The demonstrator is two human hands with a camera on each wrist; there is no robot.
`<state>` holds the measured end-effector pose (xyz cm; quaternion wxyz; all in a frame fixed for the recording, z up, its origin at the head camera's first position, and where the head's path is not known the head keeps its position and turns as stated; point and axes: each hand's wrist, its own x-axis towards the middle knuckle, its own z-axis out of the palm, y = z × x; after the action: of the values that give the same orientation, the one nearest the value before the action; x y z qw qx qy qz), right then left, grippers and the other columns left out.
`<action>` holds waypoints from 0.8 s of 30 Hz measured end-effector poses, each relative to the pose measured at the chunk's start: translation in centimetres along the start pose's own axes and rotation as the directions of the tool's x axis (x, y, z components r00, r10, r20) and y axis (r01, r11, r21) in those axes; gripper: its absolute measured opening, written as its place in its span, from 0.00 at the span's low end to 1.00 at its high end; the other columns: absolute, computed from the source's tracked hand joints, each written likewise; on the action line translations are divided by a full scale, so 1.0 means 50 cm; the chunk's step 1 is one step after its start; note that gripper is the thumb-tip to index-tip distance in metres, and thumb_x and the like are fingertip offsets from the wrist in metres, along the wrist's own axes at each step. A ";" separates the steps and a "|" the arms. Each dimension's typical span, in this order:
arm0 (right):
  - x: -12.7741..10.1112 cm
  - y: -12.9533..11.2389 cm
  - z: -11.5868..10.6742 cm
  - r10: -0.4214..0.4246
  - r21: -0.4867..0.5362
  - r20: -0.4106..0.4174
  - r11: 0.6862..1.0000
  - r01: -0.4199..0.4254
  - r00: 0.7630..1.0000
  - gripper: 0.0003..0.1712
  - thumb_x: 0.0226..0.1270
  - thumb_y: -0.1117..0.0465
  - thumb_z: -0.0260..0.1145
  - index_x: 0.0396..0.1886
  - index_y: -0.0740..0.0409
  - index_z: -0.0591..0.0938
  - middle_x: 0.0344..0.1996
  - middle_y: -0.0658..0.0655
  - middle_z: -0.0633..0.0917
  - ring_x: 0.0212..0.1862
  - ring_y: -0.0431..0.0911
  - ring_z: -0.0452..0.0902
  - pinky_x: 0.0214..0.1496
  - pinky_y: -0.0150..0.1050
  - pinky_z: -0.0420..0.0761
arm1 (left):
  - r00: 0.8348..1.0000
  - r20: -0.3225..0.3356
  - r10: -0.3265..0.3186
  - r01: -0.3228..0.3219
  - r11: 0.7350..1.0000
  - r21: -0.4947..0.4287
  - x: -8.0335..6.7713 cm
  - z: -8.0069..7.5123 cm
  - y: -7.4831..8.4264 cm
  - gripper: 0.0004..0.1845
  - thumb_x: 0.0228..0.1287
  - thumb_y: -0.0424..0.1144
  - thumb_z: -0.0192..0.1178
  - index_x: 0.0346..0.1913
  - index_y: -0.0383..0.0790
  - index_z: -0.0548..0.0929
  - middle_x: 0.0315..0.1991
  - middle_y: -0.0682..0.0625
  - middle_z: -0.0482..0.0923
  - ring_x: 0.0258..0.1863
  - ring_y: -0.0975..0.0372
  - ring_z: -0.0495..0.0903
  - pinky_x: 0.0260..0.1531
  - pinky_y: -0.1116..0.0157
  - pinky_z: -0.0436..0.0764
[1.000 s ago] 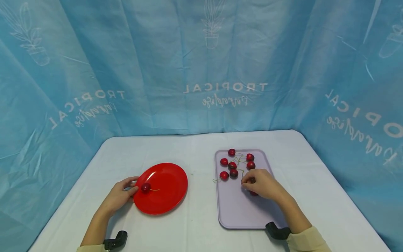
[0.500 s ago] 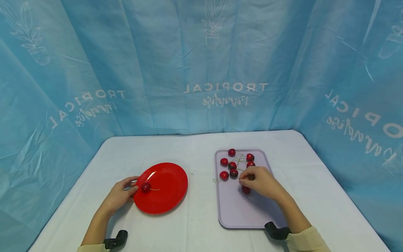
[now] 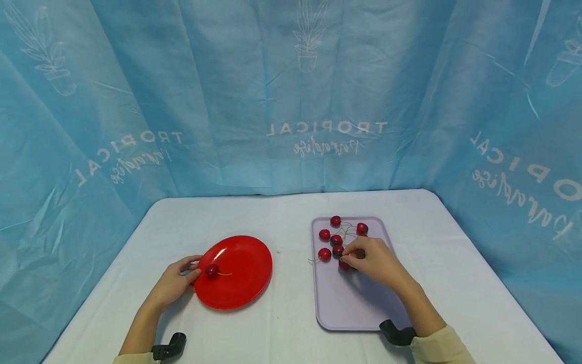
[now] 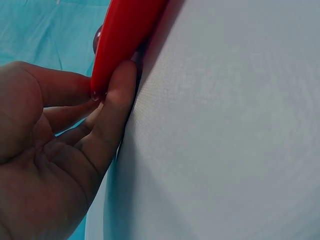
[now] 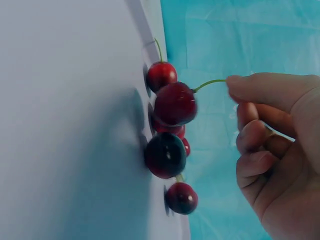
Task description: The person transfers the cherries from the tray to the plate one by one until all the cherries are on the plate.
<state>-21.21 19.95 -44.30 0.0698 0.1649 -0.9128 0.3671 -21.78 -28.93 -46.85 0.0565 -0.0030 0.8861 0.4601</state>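
Note:
My left hand (image 3: 175, 283) grips the near-left rim of a round red plate (image 3: 247, 283). In the left wrist view, the plate's edge (image 4: 117, 50) lies between the thumb and a finger tucked underneath. One cherry (image 3: 211, 271) with its stem rests on the plate's left side. Over the lilac tray (image 3: 338, 313), my right hand (image 3: 375, 260) pinches a thin green stem (image 5: 210, 83) between thumb and fingertip. From that stem hangs a dark red cherry (image 5: 175, 103), close to the other cherries. A darker cherry (image 5: 165, 155) sits beside it in the right wrist view.
Several more cherries (image 3: 336, 240) with tangled stems lie in the tray's far half. A white cloth (image 3: 291, 298) covers the table. Blue printed curtains (image 3: 227, 101) hang around its back and sides. Both wrists wear black camera mounts (image 3: 170, 346).
My right hand has moved left and slightly away from me across the tray, and the cherry under it has shifted left with it. My left hand stays at the plate.

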 end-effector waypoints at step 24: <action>0.029 -0.014 0.032 0.078 0.400 -0.055 0.915 -0.050 0.995 0.09 0.58 0.54 0.73 0.35 0.52 0.87 0.29 0.52 0.85 0.31 0.49 0.78 0.29 0.37 0.77 | 1.000 -0.007 0.009 -0.009 1.000 0.003 -0.003 0.001 0.005 0.27 0.66 0.36 0.60 0.66 0.35 0.68 0.54 0.36 0.73 0.39 0.55 0.80 0.37 0.62 0.84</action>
<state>-22.34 18.03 -44.65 0.0545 0.1326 -0.8211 0.5525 -21.64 -28.73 -46.65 0.0513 -0.0006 0.8870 0.4589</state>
